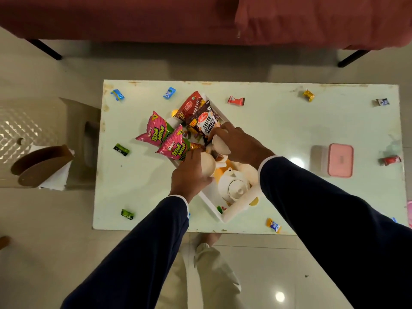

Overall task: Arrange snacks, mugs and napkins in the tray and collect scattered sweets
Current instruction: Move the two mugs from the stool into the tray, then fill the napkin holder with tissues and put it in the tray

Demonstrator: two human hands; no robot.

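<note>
A white tray [219,216] lies slanted on the pale table [278,130]. It holds two pink snack packets [156,130], a red packet [189,104], a salted peanuts packet [206,123] and a white teapot [234,186]. My left hand [189,175] grips a cream mug [208,163] over the tray's left side. My right hand [240,141] holds a second cream mug [219,144] just beside the peanuts. Wrapped sweets lie scattered over the table: blue ones [117,94], a red one [235,100], a gold one [308,95], green ones [121,149].
A pink lidded box [340,160] stands at the table's right. A brown napkin holder with white napkins [42,166] sits on a stool to the left. A red sofa [156,18] runs along the far side. More sweets lie near the table's edges.
</note>
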